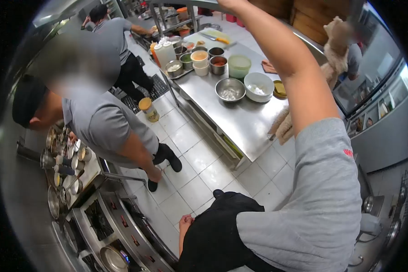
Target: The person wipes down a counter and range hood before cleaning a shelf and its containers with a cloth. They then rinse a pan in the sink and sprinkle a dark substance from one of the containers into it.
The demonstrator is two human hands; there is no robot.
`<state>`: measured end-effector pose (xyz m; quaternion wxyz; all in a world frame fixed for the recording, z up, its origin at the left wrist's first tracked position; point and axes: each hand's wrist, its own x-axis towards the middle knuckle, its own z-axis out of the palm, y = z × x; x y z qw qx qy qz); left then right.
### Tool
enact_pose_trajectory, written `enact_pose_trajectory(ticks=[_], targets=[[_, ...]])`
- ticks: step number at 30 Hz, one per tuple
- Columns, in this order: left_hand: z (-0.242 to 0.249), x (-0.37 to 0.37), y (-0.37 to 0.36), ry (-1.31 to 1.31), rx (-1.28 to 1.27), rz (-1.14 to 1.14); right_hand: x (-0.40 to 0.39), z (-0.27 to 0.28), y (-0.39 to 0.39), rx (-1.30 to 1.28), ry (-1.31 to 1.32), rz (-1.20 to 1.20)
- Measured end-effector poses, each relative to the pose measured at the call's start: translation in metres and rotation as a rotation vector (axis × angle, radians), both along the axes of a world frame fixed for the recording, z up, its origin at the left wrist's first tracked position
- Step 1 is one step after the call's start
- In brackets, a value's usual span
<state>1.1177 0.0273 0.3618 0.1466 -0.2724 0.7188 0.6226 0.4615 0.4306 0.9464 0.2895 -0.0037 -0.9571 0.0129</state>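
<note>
My right arm stretches up and forward, over the steel worktable (231, 124). My right hand (229, 2) is at the top edge of the view, by the metal shelf (204, 2); its fingers are cut off. My left hand (186, 220) hangs low beside my black apron (217, 231), its fingers curled in and nothing visible in them. Below my raised arm on the worktable are a steel bowl (230, 90), a white bowl (259, 87) with pale pieces inside, and a green translucent tub (239, 66).
A co-worker (109, 118) stands close on the left, by a counter with several pots and the stove (118, 226). Another person (118, 41) works farther back. A lidded jar (148, 109) stands on the tiled floor. A knife (214, 38) lies on the cutting board.
</note>
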Motion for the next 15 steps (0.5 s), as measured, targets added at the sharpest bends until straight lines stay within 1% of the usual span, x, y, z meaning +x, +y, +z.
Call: enact_pose_trajectory(ticks=[1, 2, 4, 5, 6, 7, 8, 9, 10, 11, 12, 13, 14, 15], targets=[[-0.046, 0.022, -0.012, 0.025, -0.051, -0.034, 0.004, -0.001, 0.003, 0.115, -0.013, 0.000], [-0.085, 0.041, -0.021, 0.050, -0.104, -0.067, 0.007, -0.002, 0.001, 0.110, -0.021, 0.007], [-0.069, 0.055, -0.036, -0.025, -0.115, 0.033, 0.021, -0.006, -0.002, 0.245, 0.199, 0.006], [-0.061, 0.062, -0.041, -0.095, -0.115, 0.130, 0.034, -0.017, -0.007, 0.174, 0.253, 0.052], [-0.065, 0.072, -0.048, -0.163, -0.111, 0.229, 0.049, -0.035, -0.015, 0.106, 0.308, 0.101], [-0.069, 0.079, -0.058, -0.164, -0.109, 0.238, 0.063, -0.074, -0.014, 0.003, 0.350, 0.302], [-0.085, 0.095, -0.075, -0.188, -0.211, 0.108, 0.088, -0.111, -0.022, -0.102, 0.265, 0.245], [-0.085, 0.102, -0.079, -0.213, -0.311, -0.020, 0.102, -0.145, -0.018, -0.152, -0.155, 0.207], [-0.087, 0.109, -0.077, -0.218, -0.313, 0.000, 0.100, -0.201, -0.010, -0.207, -0.331, 0.137], [-0.083, 0.117, -0.073, -0.257, -0.297, 0.064, 0.115, -0.242, 0.000, -0.188, -0.603, 0.116], [-0.072, 0.124, -0.067, -0.299, -0.282, 0.128, 0.113, -0.300, 0.018, -0.312, -0.724, 0.111], [-0.053, 0.126, -0.062, -0.310, -0.282, 0.147, 0.133, -0.310, 0.014, -0.615, -1.034, -0.161], [-0.024, 0.121, -0.056, -0.218, -0.340, 0.070, 0.129, -0.362, 0.029, -0.875, -0.991, -0.229], [-0.015, 0.122, -0.049, -0.181, -0.364, 0.040, 0.130, -0.395, 0.036, -1.237, -0.942, -0.240]])
